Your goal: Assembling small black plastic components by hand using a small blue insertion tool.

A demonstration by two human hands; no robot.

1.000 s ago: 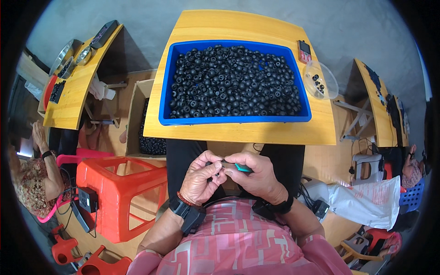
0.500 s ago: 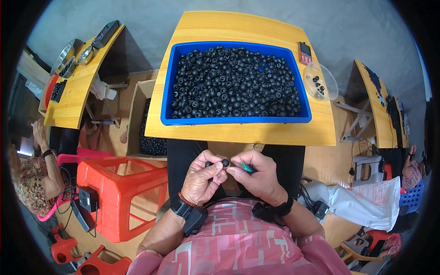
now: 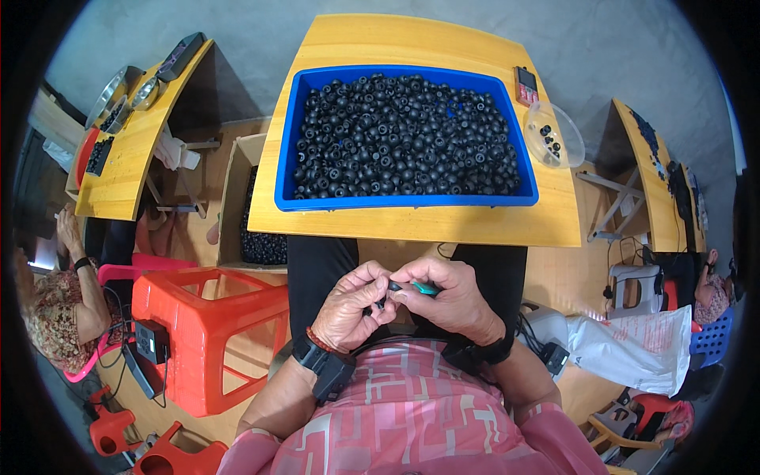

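Note:
Over my lap, just in front of the table edge, my two hands meet. My left hand (image 3: 348,309) is closed with its fingertips pinched on a small round black plastic piece (image 3: 394,286); more black shows lower between its fingers. In my right hand (image 3: 453,301) is a small green-handled tool (image 3: 425,289), gripped between thumb and curled fingers. Its working end is hidden at the black piece. Beyond the hands, a blue tray (image 3: 408,203) heaped with similar black pieces, some showing round holes, lies on the yellow wooden table (image 3: 412,229).
A clear plastic bowl (image 3: 571,134) with several black pieces and a red phone (image 3: 526,85) lie right of the tray. An open cardboard box (image 3: 234,198) of black pieces stands beneath at left. An orange stool (image 3: 178,340) is left of me, a white sack (image 3: 629,352) right.
My right hand has come closer to the left, and its fingers now meet the black piece. The round piece seen at the left fingertips is now partly covered.

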